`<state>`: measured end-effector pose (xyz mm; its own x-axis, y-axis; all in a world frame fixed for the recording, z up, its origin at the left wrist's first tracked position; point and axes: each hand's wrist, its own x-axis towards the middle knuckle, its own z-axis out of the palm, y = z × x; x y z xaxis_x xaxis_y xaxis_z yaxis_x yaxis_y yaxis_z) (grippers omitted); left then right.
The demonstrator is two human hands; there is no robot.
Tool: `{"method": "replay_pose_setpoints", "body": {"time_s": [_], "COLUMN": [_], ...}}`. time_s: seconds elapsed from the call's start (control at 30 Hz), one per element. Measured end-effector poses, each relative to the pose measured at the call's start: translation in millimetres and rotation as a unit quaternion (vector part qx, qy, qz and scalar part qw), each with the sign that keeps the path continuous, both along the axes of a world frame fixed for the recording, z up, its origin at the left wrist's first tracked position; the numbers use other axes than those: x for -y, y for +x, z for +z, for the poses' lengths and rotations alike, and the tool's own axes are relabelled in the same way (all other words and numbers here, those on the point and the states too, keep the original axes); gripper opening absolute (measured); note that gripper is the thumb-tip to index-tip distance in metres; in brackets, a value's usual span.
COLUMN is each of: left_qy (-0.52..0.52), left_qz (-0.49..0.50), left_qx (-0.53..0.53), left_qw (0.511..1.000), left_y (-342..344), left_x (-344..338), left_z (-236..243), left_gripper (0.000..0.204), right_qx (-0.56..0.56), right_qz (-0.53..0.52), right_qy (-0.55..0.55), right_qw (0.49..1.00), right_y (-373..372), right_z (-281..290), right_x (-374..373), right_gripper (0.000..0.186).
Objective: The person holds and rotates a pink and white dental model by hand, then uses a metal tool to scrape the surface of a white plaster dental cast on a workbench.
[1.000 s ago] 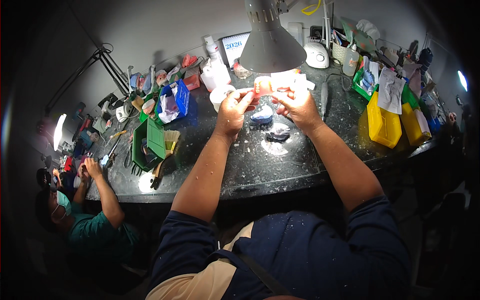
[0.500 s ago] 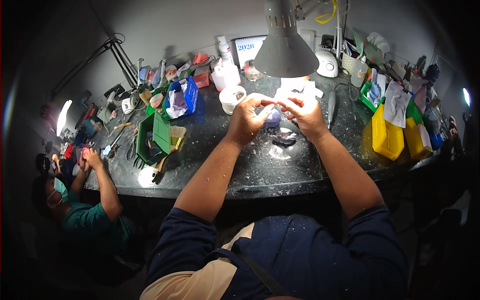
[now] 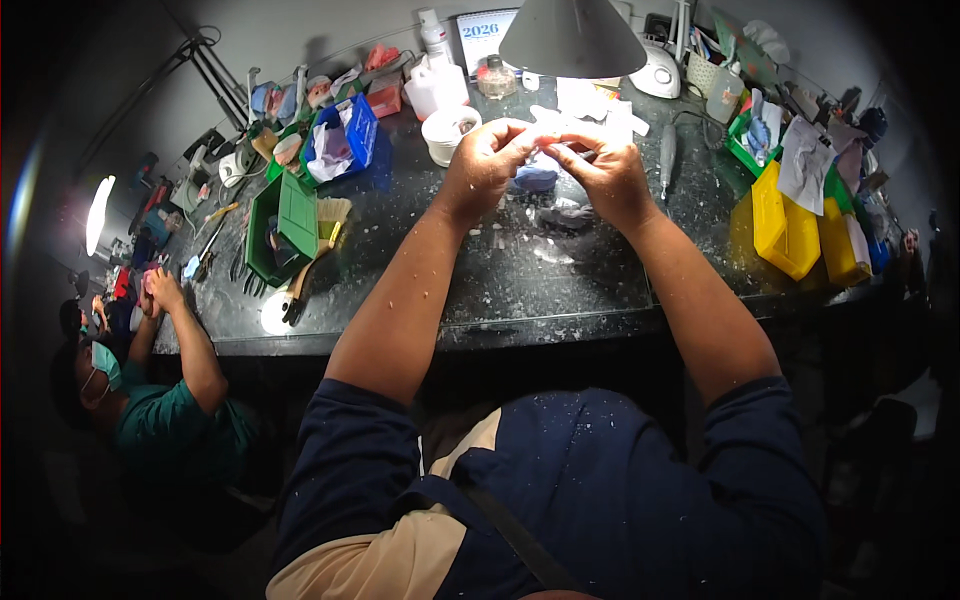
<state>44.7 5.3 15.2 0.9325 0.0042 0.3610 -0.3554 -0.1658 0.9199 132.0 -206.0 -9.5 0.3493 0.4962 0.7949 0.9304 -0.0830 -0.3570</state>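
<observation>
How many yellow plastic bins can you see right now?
2, both right of the person's right hand: one yellow open plastic bin, partly covered by a white paper sheet, and a second yellow plastic bin farther right. Others may be hidden.

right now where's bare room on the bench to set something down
On the dusty bench: between brush and left forearm, between right forearm and nearest yellow bin, and near the front between forearms. Crowded: along the wall, under the lamp.

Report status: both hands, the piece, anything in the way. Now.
Left hand and right hand close together, pinching pinkish piece. Piece brightly lit, mostly hidden by fingers. Blue lump on bench beneath hands.
</observation>
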Motion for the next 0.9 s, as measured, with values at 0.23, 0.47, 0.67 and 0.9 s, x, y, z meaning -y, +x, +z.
{"method": "replay_pose_setpoints", "body": {"time_s": [0.23, 0.47, 0.67, 0.9], "left_qy": [-0.121, -0.022, -0.037, -0.023], "left_qz": [-0.073, -0.019, -0.023, -0.014], "left_qx": [-0.063, 0.007, 0.009, 0.03], "left_qw": [0.988, 1.0, 0.999, 0.999], "left_y": [-3.6, -16.6, -5.3, -11.2], "left_x": [-0.3, 1.9, -6.0, -1.6], "left_z": [-8.7, 0.2, -10.2, -2.9], "left_gripper": [0.03, 0.025, 0.026, 0.023], "right_qx": [0.153, -0.226, -0.29, -0.323], "right_qz": [-0.029, 0.043, 0.05, 0.077], "right_qy": [-0.024, 0.039, 0.017, 0.056], "right_qw": [0.988, 0.972, 0.956, 0.942], "right_y": [-5.3, -1.3, 6.0, 7.8], "right_z": [3.2, -15.7, -23.0, -17.4], "right_x": [13.6, 14.0, 12.2, 13.3], "right_gripper": [0.015, 0.02, 0.021, 0.019]}}
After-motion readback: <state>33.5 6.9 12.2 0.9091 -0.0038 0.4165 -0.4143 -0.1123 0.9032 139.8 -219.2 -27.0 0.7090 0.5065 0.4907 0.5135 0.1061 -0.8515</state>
